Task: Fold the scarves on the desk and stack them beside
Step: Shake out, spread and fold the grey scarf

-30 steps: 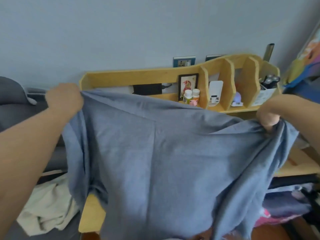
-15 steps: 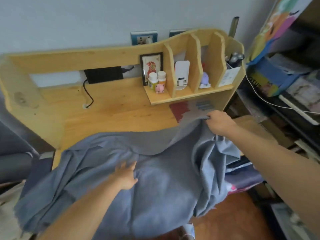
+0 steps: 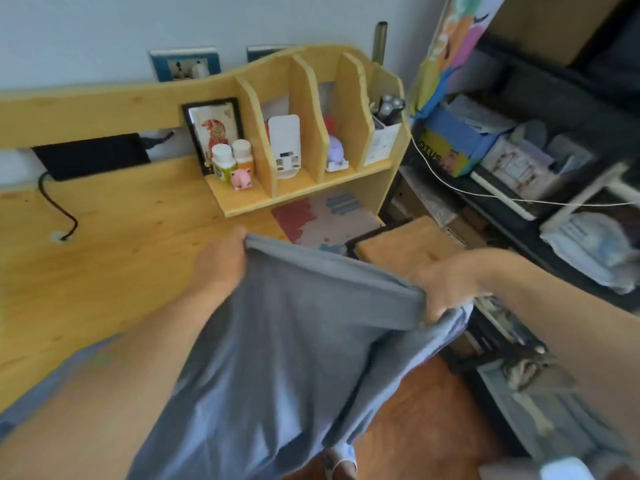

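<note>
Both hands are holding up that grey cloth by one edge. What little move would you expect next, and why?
Probably lowering it flat onto the desk. The left hand and right hand grip the grey scarf by its top edge, while most hangs off the front, unfolded.

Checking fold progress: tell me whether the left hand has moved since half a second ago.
Yes. The left hand left the middle of the grey-blue fabric scarf and now grips its far edge, nearer the wooden shelf unit.

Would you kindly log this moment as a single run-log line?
phase: folding | left hand: grips scarf edge | right hand: grips scarf edge | grey scarf: held over desk front edge, hanging down | stacked: not yet
</note>
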The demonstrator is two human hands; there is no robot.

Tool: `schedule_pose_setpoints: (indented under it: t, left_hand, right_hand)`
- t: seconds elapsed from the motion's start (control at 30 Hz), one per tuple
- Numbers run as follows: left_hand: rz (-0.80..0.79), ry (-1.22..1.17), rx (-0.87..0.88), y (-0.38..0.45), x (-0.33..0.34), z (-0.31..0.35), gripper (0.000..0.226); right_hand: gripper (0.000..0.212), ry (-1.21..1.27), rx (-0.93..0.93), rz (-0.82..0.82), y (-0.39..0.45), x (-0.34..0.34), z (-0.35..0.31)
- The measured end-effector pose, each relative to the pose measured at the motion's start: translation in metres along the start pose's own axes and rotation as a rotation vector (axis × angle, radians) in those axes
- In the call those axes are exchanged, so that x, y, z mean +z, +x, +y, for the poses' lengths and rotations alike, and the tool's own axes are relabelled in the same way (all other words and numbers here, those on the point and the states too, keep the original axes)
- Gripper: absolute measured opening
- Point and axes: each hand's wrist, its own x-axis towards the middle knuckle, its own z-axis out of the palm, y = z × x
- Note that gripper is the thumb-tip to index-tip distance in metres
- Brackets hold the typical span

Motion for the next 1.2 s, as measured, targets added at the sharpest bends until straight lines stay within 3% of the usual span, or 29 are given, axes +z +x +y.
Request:
schedule_pose_setpoints:
  t: [0.07,0.13,0.3,0.4,0.5,0.57,0.7,0.83,0.9,0.97,1.03,1.2]
  left_hand:
    - [0.021,0.120,0.047,0.021,-0.020,-0.013,0.023]
    - [0.001,0.218,0.062,0.034,-0.036,-0.016,0.027]
    - [0.035,0.341,0.062,0.054,-0.051,0.011,0.027]
    - [0.054,0.370,-0.049,0.069,-0.060,0.033,0.023]
    - [-0.021,0.122,-0.290,0.092,-0.058,0.039,0.023]
    - [-0.130,-0.214,-0.348,0.094,-0.038,0.036,0.045]
    - [-0.305,-0.515,-0.202,0.017,0.013,0.019,0.090]
    - [-0.356,-0.325,-0.269,-0.134,0.066,-0.041,0.076]
    - [-0.316,-0.139,-0.373,-0.215,0.085,-0.090,0.069]
    - [-0.278,-0.046,-0.541,-0.281,0.086,-0.142,0.068]
    - [-0.269,0.022,-0.743,-0.338,0.071,-0.191,0.065]
    - [-0.067,-0.195,-1.124,-0.427,0.027,-0.283,0.070]
  right_hand:
    - [0.025,-0.258,0.243,-0.181,-0.004,0.017,0.030]
    - [0.012,-0.281,0.420,-0.175,-0.007,0.011,0.058]
    - [0.047,-0.022,0.814,0.551,-0.003,-0.064,0.120]
    - [0.040,-0.127,0.870,0.821,0.009,-0.126,0.127]
    - [0.039,-0.230,0.836,1.044,0.046,-0.162,0.138]
    - [0.046,-0.077,0.681,1.113,0.087,-0.158,0.132]
    - [0.069,0.065,0.336,0.893,0.159,-0.077,0.049]
    - [0.067,-0.056,-0.188,0.719,0.183,0.067,-0.081]
    - [0.067,-0.175,-0.403,0.466,0.192,0.120,-0.137]
    - [0.068,-0.214,-0.408,0.245,0.206,0.149,-0.177]
    - [0.068,-0.233,-0.319,0.165,0.222,0.164,-0.201]
    - [0.059,-0.419,-0.088,0.226,0.226,0.156,-0.254]
